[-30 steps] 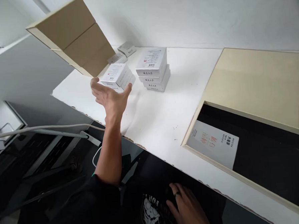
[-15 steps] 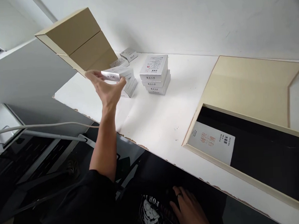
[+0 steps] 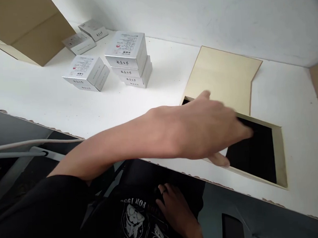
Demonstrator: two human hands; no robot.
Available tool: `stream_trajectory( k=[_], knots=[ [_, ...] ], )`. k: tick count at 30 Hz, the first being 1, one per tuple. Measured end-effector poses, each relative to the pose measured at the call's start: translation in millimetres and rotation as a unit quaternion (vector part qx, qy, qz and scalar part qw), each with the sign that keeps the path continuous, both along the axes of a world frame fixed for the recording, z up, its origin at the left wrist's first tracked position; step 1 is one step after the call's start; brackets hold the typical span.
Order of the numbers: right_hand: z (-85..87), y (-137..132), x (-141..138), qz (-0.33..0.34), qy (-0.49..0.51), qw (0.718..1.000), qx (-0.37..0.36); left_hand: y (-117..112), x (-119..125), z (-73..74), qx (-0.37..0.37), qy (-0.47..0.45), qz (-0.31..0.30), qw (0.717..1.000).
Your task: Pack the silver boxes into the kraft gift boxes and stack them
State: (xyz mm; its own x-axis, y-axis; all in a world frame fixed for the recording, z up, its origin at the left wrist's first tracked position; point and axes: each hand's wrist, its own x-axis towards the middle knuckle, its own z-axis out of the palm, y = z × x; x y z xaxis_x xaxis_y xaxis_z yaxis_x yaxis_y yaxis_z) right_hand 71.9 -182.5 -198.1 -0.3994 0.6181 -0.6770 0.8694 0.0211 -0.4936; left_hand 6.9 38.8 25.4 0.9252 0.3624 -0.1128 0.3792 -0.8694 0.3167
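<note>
My left hand [image 3: 202, 127] reaches across to the right, palm down, over the black inside of an open beige box [image 3: 279, 155] on the white table [image 3: 67, 106]. Its fingers curl forward and its thumb sits underneath, near the box's front rim. The small white box it holds is hidden under the palm. My right hand [image 3: 177, 210] lies flat on my black shirt below the table edge, fingers apart, a ring on one finger. The beige lid [image 3: 220, 76] lies folded back behind the box.
A taller stack of small white boxes [image 3: 129, 58] and a lower stack [image 3: 85, 71] stand at the back left, with two loose ones [image 3: 79, 43] behind. A brown carton [image 3: 28, 26] leans at the far left. A pale cable [image 3: 29, 143] runs below the table edge.
My left hand lifted a small white box off the lower stack and swung right, over the open beige box. The view has shifted to the right. My right hand stayed on my lap.
</note>
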Motion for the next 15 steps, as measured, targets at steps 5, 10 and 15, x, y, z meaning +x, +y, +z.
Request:
stream_trajectory(
  k=[5,10,15],
  knots=[
    [6.9,-2.5,6.0,0.002,-0.004,1.000,0.006,1.7,-1.2,-18.7,0.033,0.080,-0.016,0.996],
    [25.1,4.3,14.9,0.014,-0.019,1.000,0.008,4.6,-3.5,-18.1,-0.020,0.071,-0.001,0.997],
    [72.2,-15.5,45.2,0.058,0.131,0.978,0.150,7.4,1.3,-15.2,-0.089,0.068,0.049,0.993]
  ],
)
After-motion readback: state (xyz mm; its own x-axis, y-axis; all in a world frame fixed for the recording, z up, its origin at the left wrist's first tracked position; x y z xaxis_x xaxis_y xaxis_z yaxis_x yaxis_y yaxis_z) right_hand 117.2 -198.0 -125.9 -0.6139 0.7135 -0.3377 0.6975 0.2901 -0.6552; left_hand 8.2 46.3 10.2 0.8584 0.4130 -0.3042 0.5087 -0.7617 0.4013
